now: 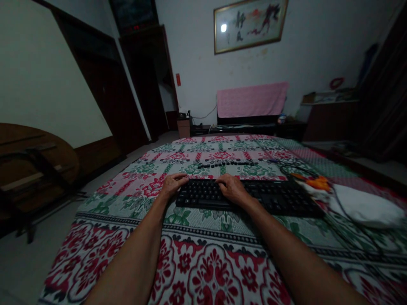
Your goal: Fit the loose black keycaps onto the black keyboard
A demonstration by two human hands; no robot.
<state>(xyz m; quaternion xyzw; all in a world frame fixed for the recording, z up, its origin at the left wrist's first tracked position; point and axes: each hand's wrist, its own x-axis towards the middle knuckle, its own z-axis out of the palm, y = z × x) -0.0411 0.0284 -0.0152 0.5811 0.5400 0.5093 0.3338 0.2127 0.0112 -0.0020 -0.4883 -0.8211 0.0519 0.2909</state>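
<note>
A black keyboard (273,197) lies on a bed covered by a red, green and white floral sheet (203,262). My left hand (171,184) rests at the keyboard's left end, fingers curled around its top left corner. My right hand (231,188) lies on the keys left of the middle, fingers bent down onto them. Just beyond the keyboard sits a short row of small dark pieces (227,164), too dim to make out. A black cable (294,167) loops from the keyboard's far right side.
A white cloth or bag (365,207) with an orange item (318,183) lies to the right of the keyboard. A folded wooden table (32,165) leans at the left wall. A pink-covered TV stand (251,101) is at the far wall.
</note>
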